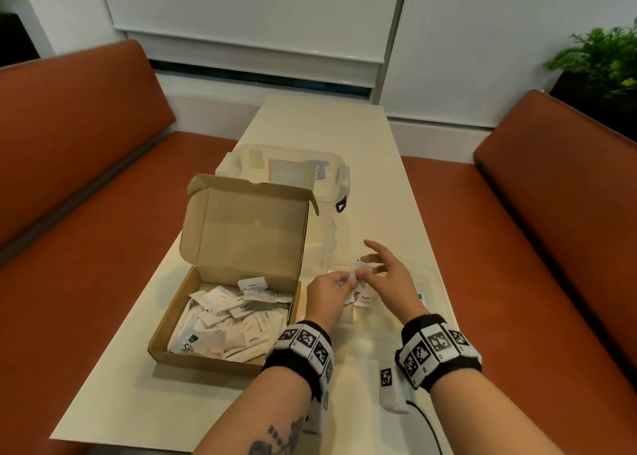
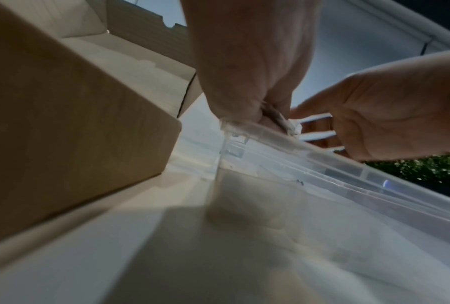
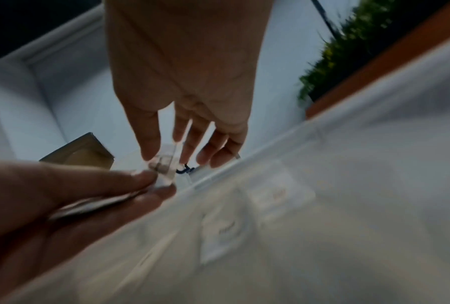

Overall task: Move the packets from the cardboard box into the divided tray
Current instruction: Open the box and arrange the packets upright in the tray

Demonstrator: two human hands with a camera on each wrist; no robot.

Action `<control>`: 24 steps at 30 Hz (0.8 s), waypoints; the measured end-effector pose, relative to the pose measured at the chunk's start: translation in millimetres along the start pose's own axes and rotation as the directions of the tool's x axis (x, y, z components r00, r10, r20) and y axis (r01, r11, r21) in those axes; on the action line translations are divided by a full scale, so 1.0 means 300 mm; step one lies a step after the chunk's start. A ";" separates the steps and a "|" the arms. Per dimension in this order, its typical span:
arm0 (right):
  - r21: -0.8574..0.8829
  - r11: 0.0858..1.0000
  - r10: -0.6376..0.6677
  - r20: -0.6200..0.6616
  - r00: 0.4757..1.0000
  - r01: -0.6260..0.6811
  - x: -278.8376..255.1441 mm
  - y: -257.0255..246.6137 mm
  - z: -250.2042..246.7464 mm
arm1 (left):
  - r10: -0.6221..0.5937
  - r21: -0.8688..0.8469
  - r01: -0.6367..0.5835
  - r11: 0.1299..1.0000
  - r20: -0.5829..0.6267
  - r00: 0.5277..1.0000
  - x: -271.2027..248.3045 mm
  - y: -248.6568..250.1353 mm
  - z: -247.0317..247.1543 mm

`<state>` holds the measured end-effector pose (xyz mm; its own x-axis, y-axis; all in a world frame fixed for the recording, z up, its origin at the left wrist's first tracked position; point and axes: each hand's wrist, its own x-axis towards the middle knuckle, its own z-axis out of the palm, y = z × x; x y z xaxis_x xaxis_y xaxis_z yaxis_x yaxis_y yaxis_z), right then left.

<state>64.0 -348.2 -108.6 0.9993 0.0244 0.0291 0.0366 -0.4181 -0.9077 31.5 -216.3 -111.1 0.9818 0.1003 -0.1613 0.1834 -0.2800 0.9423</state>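
Note:
The open cardboard box (image 1: 220, 316) sits on the left of the table, with several white packets (image 1: 227, 320) heaped inside. To its right stands the clear divided tray (image 1: 432, 280), and both hands hover over it. My left hand (image 1: 346, 278) grips a small bunch of packets (image 1: 360, 297). My right hand (image 1: 365, 265) pinches one white packet (image 1: 362, 269) at the top of that bunch between thumb and forefinger, its other fingers spread. The right wrist view shows this pinch on the packet (image 3: 166, 164) and blurred packets (image 3: 225, 230) lying in the tray. The left wrist view shows the tray rim (image 2: 322, 158) below the hands.
A clear lidded plastic container (image 1: 293, 172) stands behind the box's raised lid (image 1: 248, 227). A white marker block (image 1: 389, 385) with a cable lies near the table's front edge. Orange benches (image 1: 86, 178) flank the narrow table. A plant (image 1: 603, 61) stands at the far right.

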 end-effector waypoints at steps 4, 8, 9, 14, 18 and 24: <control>-0.195 0.980 -0.009 0.099 0.995 0.029 0.034 -0.022 -0.047 | -0.004 -0.026 0.003 1.000 -0.037 0.999 0.001 -0.001 -0.002; -0.281 0.955 0.086 -0.057 0.995 -0.098 0.027 0.039 -0.060 | -0.023 -0.084 0.015 0.996 -0.090 0.996 0.003 -0.006 -0.002; -0.349 0.928 0.106 -0.081 0.991 -0.128 0.021 0.061 -0.052 | -0.021 -0.074 0.014 0.997 -0.094 0.995 0.005 -0.006 -0.002; -0.503 0.831 0.166 -0.184 0.969 -0.237 -0.004 0.129 -0.016 | -0.015 -0.057 0.009 0.998 -0.101 0.995 0.011 -0.008 0.002; -0.696 0.697 0.085 -0.159 0.984 -0.172 0.004 0.116 0.004 | -0.004 -0.043 -0.001 0.999 -0.108 0.994 0.021 -0.016 0.010; -0.809 0.583 -0.007 -0.099 0.995 -0.076 0.009 0.119 0.034 | -0.006 -0.037 0.002 0.999 -0.114 0.993 0.028 -0.020 0.009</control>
<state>67.9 -353.7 -145.2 0.9951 -0.0623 0.0766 -0.0465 -0.9802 -0.1923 38.8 -216.3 -118.9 0.9686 0.2104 -0.1323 0.1831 -0.2441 0.9523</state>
